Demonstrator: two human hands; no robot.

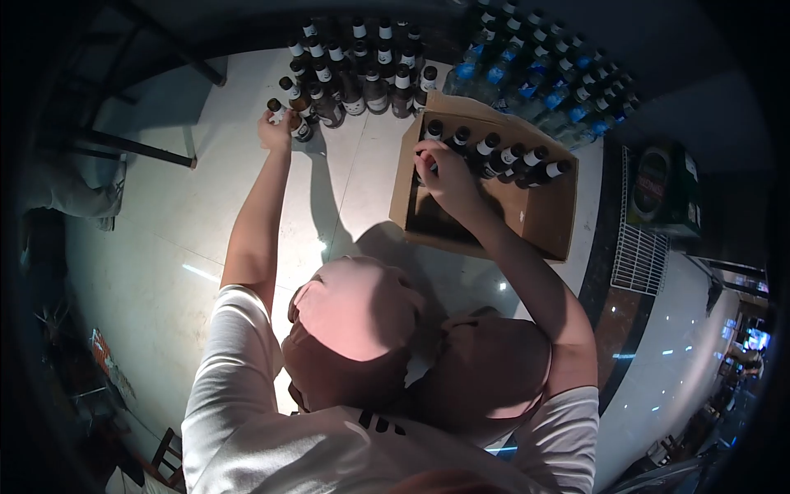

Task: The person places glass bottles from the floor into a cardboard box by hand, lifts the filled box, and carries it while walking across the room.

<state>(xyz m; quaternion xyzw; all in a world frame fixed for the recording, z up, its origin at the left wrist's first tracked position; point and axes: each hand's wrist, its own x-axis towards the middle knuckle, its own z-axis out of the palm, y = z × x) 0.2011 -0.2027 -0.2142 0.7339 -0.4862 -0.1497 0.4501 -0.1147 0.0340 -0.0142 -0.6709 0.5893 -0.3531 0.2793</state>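
My left hand (274, 133) is wrapped round the neck of a brown beer bottle (302, 130) at the near left end of a group of bottles on the floor. In the open cardboard box (527, 216), my right hand (448, 177) has its fingers curled round the top of another beer bottle (420, 169), mostly hidden by the hand. Several dark beer bottles (489, 146) with pale neck labels stand in a row along the far side of the box. The near part of the box is in shadow.
Several brown bottles (377, 92) stand close together beyond my left hand. Green bottles with blue labels (535, 92) crowd behind the box. To the right are a white wire rack (640, 262) and a green carton (665, 188). Dark metal legs (148, 151) and another person's foot (103, 202) are at left.
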